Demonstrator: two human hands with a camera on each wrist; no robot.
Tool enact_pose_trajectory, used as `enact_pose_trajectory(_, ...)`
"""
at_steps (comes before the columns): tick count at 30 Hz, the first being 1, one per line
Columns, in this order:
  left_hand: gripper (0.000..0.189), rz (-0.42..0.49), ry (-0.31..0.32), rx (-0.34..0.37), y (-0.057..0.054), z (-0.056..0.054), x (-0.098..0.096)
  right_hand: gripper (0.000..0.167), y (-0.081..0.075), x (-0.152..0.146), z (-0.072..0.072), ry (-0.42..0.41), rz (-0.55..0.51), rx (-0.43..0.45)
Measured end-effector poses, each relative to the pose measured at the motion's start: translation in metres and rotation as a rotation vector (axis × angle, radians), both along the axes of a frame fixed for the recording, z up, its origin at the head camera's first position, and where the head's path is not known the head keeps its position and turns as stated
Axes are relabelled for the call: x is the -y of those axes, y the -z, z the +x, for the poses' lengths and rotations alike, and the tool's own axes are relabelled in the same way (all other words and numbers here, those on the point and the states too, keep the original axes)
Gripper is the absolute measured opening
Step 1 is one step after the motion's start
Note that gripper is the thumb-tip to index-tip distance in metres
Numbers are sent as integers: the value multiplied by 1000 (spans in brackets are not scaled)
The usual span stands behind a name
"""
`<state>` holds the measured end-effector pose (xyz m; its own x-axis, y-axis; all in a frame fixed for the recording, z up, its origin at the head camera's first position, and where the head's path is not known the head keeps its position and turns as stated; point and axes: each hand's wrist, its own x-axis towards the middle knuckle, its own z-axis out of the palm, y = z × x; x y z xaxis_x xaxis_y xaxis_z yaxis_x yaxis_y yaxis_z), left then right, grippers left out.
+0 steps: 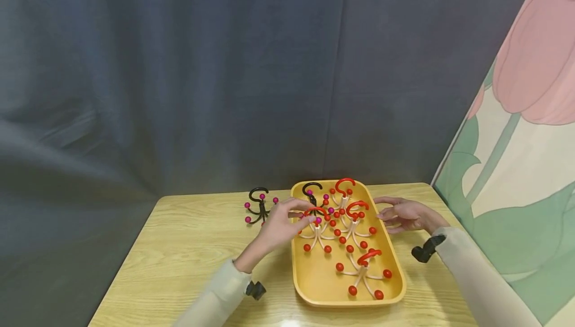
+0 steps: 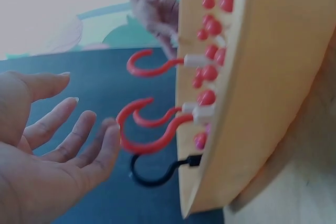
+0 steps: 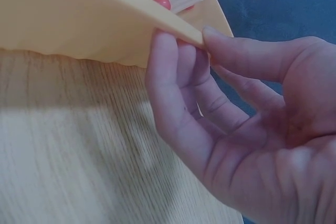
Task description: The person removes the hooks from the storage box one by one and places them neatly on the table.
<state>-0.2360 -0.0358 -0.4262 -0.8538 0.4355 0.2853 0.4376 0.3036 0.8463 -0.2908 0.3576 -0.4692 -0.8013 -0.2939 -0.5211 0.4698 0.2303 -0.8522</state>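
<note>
My left hand (image 1: 282, 223) hovers over the left side of a yellow tray (image 1: 314, 279), fingers loosely spread and holding nothing. In the left wrist view its fingertips are right by the curve of a red hook (image 2: 149, 142). That hook tops a rotating-style hanger (image 1: 318, 237) with pale arms ending in red balls. Three similar red-hooked hangers lie in the tray, one (image 1: 362, 273) toward the front. A black hanger (image 1: 313, 200) with magenta balls sits at the tray's back left, partly hidden. My right hand (image 3: 231, 108) pinches the tray's right rim between thumb and fingers.
Another black hanger (image 1: 262, 209) with magenta balls stands on the wooden table (image 1: 188, 252), left of the tray and partly behind my left hand. A dark curtain (image 1: 251, 92) hangs behind the table, and a flower-patterned panel (image 1: 525, 167) rises at the right.
</note>
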Motion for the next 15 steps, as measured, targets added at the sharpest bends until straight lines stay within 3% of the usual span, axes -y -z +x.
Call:
enact_pose_trajectory(6, 22, -35, 84, 49, 11, 7, -18, 75, 1, 0, -1, -1, -5, 12)
enact_pose_trajectory(15, 24, -18, 137, 119, 16, 13, -39, 74, 5, -3, -2, -3, 0, 1)
